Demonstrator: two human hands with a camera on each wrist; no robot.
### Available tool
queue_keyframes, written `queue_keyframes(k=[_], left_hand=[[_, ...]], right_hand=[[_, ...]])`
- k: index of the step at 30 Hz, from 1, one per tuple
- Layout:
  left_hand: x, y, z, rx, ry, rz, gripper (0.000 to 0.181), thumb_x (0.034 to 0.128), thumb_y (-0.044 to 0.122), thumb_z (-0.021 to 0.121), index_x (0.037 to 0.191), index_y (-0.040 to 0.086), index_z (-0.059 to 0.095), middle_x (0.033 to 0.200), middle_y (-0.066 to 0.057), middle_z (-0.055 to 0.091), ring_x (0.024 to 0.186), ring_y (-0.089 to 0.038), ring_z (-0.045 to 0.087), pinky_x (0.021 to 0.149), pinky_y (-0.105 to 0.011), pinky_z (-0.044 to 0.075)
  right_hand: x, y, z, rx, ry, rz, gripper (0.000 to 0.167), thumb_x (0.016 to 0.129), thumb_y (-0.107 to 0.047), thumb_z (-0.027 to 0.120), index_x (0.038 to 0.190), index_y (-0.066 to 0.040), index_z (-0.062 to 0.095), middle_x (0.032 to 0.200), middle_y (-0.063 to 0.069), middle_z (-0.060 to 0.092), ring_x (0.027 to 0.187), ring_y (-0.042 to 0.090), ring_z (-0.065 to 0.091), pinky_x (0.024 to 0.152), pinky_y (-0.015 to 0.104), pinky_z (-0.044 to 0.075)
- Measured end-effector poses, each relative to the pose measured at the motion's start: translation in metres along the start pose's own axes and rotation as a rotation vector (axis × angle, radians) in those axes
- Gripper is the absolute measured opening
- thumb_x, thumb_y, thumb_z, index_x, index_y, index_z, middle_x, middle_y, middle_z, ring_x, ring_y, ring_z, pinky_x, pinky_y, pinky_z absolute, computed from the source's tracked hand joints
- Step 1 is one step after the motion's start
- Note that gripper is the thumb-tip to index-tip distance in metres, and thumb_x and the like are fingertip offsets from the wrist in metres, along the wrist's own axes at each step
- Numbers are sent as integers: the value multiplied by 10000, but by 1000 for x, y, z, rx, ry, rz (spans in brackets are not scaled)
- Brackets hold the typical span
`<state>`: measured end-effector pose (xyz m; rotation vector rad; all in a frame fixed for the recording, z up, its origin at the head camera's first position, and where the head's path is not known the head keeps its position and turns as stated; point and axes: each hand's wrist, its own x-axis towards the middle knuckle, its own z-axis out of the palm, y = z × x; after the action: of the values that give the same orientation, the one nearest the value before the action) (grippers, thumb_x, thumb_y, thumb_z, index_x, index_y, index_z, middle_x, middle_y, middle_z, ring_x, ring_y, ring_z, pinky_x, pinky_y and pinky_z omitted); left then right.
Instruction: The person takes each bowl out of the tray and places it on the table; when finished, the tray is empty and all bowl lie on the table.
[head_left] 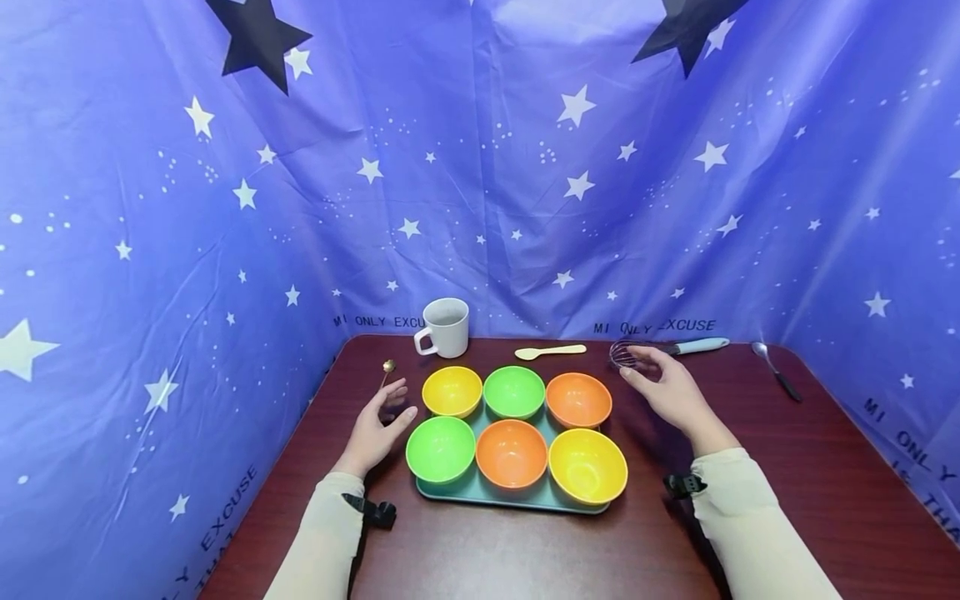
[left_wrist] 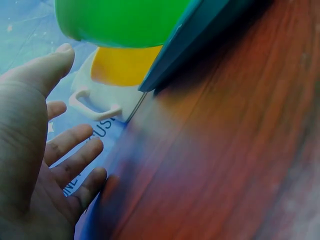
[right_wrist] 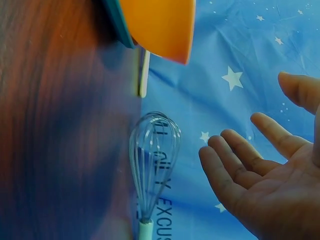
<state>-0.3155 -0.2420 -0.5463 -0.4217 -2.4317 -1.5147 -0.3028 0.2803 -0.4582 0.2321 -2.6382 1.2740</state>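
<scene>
Six bowls stand in two rows on a teal tray (head_left: 491,497): yellow (head_left: 452,392), green (head_left: 514,392) and orange (head_left: 578,400) behind; green (head_left: 440,450), orange (head_left: 512,454) and yellow (head_left: 588,467) in front. My left hand (head_left: 378,429) is left of the bowls, fingers relaxed, holding nothing; the left wrist view shows its spread fingers (left_wrist: 75,145) apart from the green bowl (left_wrist: 120,22). To the right of the bowls, my right hand (head_left: 670,393) is empty with fingers extended, near the whisk (head_left: 701,345). In the right wrist view, a gap separates the hand (right_wrist: 270,170) from the whisk's wires (right_wrist: 154,160).
Along the back of the dark red table (head_left: 495,558) stand a white mug (head_left: 447,329) and a pale yellow spoon (head_left: 551,352). A small gold spoon (head_left: 387,367) lies at the left, a dark-handled spoon (head_left: 777,371) at the far right. Starry blue cloth (head_left: 480,167) hangs around.
</scene>
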Motion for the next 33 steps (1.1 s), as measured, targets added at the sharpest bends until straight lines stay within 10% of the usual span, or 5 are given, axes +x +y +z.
queue_keyframes(k=[33], left_hand=[[12,2,19,-19,-100,-18,539,997,290,749,1503,215,581,1302,-53,696,1056,-218,700,901,-416,540]], right_hand=[[-2,28,41,363,-204,123,573,1062,-69,606,1563,77,370,1486,357,450,1163,423,656,876,467,589]])
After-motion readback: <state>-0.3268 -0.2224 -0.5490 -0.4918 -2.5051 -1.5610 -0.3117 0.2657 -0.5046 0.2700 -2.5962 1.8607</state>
